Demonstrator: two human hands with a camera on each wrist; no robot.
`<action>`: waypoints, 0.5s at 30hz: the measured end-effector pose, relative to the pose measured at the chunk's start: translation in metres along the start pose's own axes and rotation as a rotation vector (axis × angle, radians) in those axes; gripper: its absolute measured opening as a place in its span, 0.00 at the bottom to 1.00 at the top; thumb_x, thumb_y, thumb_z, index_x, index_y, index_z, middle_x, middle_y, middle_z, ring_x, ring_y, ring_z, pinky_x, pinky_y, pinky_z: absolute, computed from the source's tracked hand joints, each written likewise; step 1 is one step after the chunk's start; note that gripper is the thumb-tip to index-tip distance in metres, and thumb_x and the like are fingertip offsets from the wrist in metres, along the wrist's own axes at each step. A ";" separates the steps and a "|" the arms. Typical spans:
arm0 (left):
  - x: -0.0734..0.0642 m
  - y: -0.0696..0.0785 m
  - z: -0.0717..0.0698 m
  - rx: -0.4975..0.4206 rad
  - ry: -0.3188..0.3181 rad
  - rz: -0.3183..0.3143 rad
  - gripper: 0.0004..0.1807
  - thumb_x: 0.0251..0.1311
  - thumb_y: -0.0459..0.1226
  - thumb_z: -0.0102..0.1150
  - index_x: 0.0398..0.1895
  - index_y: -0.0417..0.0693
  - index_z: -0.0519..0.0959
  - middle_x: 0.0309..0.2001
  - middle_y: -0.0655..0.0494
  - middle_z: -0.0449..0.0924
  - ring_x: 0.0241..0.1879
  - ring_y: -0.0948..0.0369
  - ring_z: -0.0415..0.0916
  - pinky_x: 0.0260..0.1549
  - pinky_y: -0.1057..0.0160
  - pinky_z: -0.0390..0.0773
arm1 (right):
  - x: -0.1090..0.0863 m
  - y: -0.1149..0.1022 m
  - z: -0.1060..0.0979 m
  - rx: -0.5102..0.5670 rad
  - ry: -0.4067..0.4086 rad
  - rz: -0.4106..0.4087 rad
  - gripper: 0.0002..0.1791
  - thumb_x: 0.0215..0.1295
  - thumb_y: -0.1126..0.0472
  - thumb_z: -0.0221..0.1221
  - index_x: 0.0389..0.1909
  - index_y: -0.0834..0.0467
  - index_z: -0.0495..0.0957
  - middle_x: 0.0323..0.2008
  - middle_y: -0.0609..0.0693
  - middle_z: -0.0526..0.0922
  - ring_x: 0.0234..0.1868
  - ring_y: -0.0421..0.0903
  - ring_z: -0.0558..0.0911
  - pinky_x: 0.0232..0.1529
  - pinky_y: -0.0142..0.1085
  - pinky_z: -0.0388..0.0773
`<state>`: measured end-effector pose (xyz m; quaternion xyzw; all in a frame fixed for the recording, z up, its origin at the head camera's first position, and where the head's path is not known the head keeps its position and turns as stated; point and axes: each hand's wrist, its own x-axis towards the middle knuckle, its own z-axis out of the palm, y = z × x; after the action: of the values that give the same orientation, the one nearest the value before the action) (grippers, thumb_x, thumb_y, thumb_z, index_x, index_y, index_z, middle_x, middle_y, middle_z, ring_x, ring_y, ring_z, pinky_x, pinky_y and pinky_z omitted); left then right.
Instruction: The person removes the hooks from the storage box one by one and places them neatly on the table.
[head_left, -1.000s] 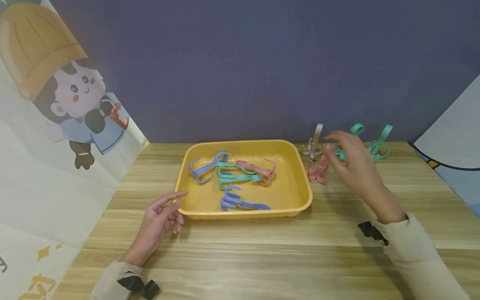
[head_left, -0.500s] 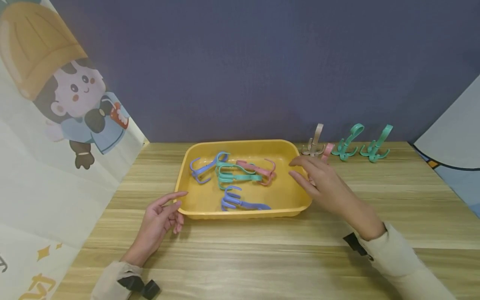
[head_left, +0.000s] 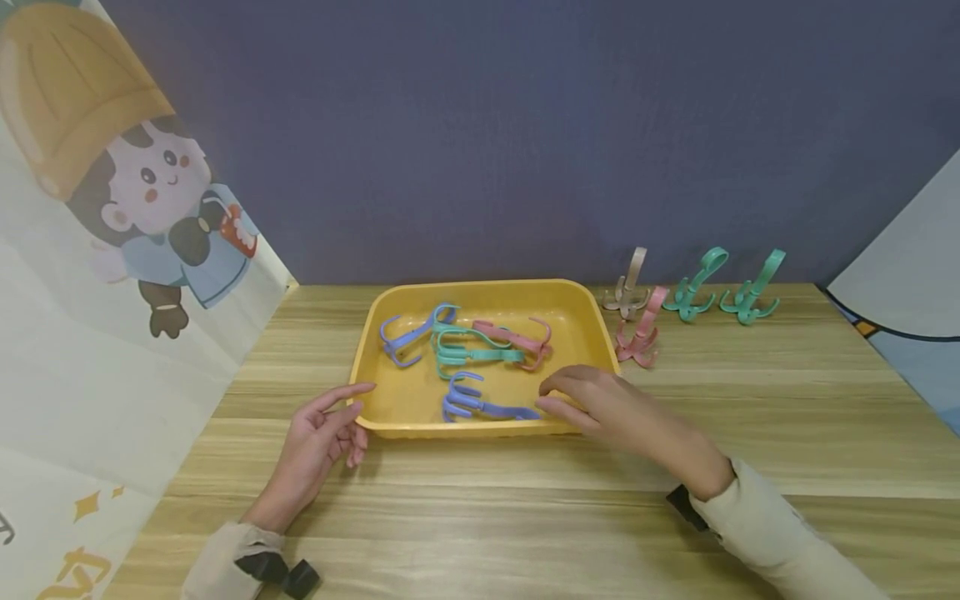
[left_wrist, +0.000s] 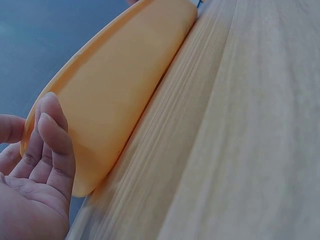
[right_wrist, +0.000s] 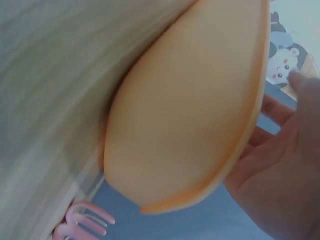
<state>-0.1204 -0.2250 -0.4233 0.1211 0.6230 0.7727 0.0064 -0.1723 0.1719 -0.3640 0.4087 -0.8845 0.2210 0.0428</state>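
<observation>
My left hand [head_left: 322,433] holds the left front corner of a yellow tray [head_left: 491,430], with the rim between its fingers. In the left wrist view, fingertips [left_wrist: 52,107] lie along the tray's outer wall [left_wrist: 120,80]. My right hand [head_left: 607,408] reaches over the front right of the rim, its loosely bent fingers holding nothing. Its fingertips are right at the end of a blue four-pronged hook [head_left: 487,408] lying in the tray. Another blue hook [head_left: 408,337], green hooks [head_left: 472,356] and a pink hook [head_left: 525,340] lie behind it, partly overlapping.
To the tray's right, a pink hook [head_left: 637,340] stands on its prongs on the wooden table [head_left: 480,517]. Behind it, a beige hook [head_left: 627,287] and two green hooks, one at the far right [head_left: 753,287], stand in a row before the dark blue panel [head_left: 525,142].
My right hand has moved left and toward the front, from the standing pink hook to over the tray. That pink hook stays on the table. The left hand and tray have not moved.
</observation>
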 end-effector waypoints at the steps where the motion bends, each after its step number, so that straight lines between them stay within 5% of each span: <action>1: 0.000 0.000 0.000 -0.001 -0.001 0.000 0.19 0.75 0.30 0.47 0.63 0.27 0.69 0.21 0.53 0.81 0.18 0.63 0.76 0.13 0.68 0.74 | 0.000 -0.001 0.002 0.013 -0.025 -0.001 0.17 0.76 0.46 0.53 0.46 0.53 0.83 0.45 0.43 0.84 0.47 0.41 0.82 0.48 0.39 0.81; 8: 0.000 0.002 0.002 0.004 0.003 -0.013 0.19 0.75 0.30 0.48 0.63 0.28 0.70 0.21 0.53 0.81 0.18 0.63 0.76 0.14 0.69 0.75 | -0.004 -0.005 0.014 -0.059 -0.150 0.047 0.33 0.65 0.26 0.49 0.47 0.48 0.85 0.45 0.39 0.83 0.47 0.38 0.81 0.49 0.40 0.81; 15: 0.000 0.002 0.002 -0.001 0.011 -0.015 0.18 0.75 0.30 0.48 0.63 0.30 0.71 0.21 0.53 0.81 0.18 0.63 0.76 0.14 0.69 0.75 | -0.004 -0.003 0.018 -0.103 -0.168 0.062 0.34 0.63 0.25 0.50 0.43 0.49 0.86 0.38 0.38 0.83 0.39 0.36 0.81 0.43 0.37 0.81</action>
<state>-0.1200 -0.2237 -0.4215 0.1121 0.6236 0.7736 0.0090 -0.1662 0.1651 -0.3807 0.3953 -0.9075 0.1413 -0.0174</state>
